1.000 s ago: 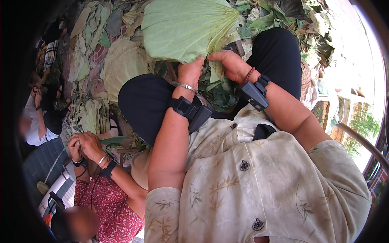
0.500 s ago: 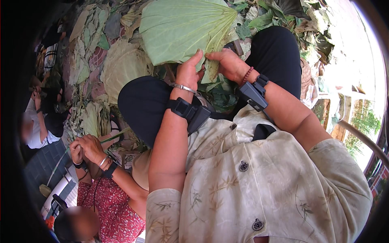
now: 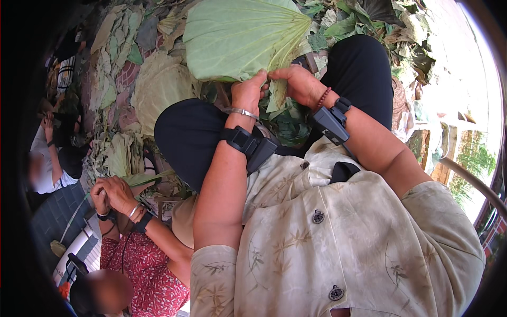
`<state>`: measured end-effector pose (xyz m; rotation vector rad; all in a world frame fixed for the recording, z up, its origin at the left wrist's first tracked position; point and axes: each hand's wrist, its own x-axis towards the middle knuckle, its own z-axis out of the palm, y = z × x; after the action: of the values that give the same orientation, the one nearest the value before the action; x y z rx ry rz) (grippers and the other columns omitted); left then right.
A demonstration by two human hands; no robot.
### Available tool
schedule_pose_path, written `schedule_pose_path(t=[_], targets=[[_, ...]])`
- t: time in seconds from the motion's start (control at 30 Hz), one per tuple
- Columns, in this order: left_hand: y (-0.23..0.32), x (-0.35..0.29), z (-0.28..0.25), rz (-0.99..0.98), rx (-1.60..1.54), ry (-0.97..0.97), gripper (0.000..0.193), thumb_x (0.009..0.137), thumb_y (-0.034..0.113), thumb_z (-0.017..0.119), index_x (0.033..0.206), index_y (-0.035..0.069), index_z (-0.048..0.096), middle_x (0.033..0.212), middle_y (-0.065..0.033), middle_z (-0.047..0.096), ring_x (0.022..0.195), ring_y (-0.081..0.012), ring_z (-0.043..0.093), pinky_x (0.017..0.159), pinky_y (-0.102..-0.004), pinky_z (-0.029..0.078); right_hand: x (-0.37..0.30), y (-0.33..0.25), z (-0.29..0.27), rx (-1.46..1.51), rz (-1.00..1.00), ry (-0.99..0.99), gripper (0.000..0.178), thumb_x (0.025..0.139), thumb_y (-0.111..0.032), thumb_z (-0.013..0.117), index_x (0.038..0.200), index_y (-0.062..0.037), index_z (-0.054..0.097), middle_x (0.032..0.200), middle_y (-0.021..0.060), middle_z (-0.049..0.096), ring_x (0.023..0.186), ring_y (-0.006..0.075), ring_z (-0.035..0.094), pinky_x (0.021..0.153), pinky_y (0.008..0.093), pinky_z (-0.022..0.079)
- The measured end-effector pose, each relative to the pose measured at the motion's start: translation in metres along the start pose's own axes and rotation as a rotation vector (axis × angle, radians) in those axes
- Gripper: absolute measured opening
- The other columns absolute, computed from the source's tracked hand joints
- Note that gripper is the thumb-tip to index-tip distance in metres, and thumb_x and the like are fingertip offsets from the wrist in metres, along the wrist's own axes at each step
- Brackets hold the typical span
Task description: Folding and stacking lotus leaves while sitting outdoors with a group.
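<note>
No words, labels, brands, numbers or signs can be read. The dark device (image 3: 330, 127) strapped at the person's right wrist (image 3: 332, 100) bears a tiny pale mark, too small to make out as lettering or anything else. The round buttons (image 3: 318, 216) down the pale shirt (image 3: 364, 227) carry an ornate pattern in which letters cannot be told. The shirt's print shows leaves and stems, and the co-worker's red top (image 3: 158, 277) a whitish leafy print.

Broad green leaf (image 3: 240, 39), visibly veined, outspread
</note>
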<state>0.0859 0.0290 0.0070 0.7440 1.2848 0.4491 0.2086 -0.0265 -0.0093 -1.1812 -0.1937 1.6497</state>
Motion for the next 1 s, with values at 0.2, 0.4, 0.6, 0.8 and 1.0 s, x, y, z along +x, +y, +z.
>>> schedule_pose_path(t=[0.2, 0.4, 0.6, 0.8, 1.0], targets=[[-0.005, 0.004, -0.003, -0.014, -0.001, 0.004, 0.012, 0.077, 0.016, 0.066, 0.086, 0.009, 0.061, 0.076, 0.0012, 0.058, 0.061, -0.01, 0.052, 0.051, -0.0216, 0.04, 0.001, 0.002, 0.003, 0.054, -0.023, -0.01, 0.021, 0.078, -0.008, 0.054, 0.097, 0.0015, 0.057, 0.085, 0.0094, 0.061, 0.073, 0.0207, 0.06, 0.061, 0.0357, 0.049], [-0.002, 0.002, -0.005, -0.04, -0.002, -0.019, 0.015, 0.076, 0.016, 0.066, 0.088, 0.009, 0.06, 0.078, 0.0008, 0.058, 0.063, -0.0112, 0.052, 0.052, -0.0232, 0.041, -0.002, -0.003, 0.005, -0.072, -0.086, 0.075, 0.024, 0.077, -0.007, 0.056, 0.099, 0.0023, 0.056, 0.088, 0.0101, 0.061, 0.074, 0.0207, 0.06, 0.062, 0.0355, 0.049], [0.004, -0.004, -0.004, -0.063, -0.028, -0.037, 0.018, 0.076, 0.019, 0.067, 0.09, 0.011, 0.059, 0.079, 0.0017, 0.056, 0.061, -0.0113, 0.051, 0.051, -0.0221, 0.04, -0.005, -0.006, 0.005, -0.087, -0.044, 0.047, 0.025, 0.077, -0.007, 0.056, 0.1, 0.0025, 0.056, 0.089, 0.0097, 0.061, 0.074, 0.0201, 0.06, 0.064, 0.0348, 0.049], [0.003, 0.007, -0.009, -0.198, -0.15, -0.062, 0.022, 0.072, 0.024, 0.071, 0.087, 0.012, 0.059, 0.073, 0.0019, 0.053, 0.055, -0.0083, 0.045, 0.046, -0.0183, 0.035, -0.004, 0.0, 0.006, -0.047, -0.063, 0.004, 0.024, 0.078, -0.008, 0.056, 0.1, 0.0009, 0.057, 0.087, 0.0082, 0.062, 0.076, 0.0192, 0.06, 0.065, 0.0354, 0.049], [0.002, 0.001, -0.004, -0.081, -0.044, 0.022, 0.018, 0.071, 0.019, 0.071, 0.083, 0.01, 0.061, 0.07, 0.0016, 0.055, 0.054, -0.008, 0.048, 0.044, -0.0188, 0.034, -0.002, 0.001, 0.003, -0.083, -0.047, -0.01, 0.026, 0.077, -0.011, 0.057, 0.101, -0.0008, 0.057, 0.087, 0.0077, 0.062, 0.077, 0.0186, 0.06, 0.065, 0.0358, 0.048]])
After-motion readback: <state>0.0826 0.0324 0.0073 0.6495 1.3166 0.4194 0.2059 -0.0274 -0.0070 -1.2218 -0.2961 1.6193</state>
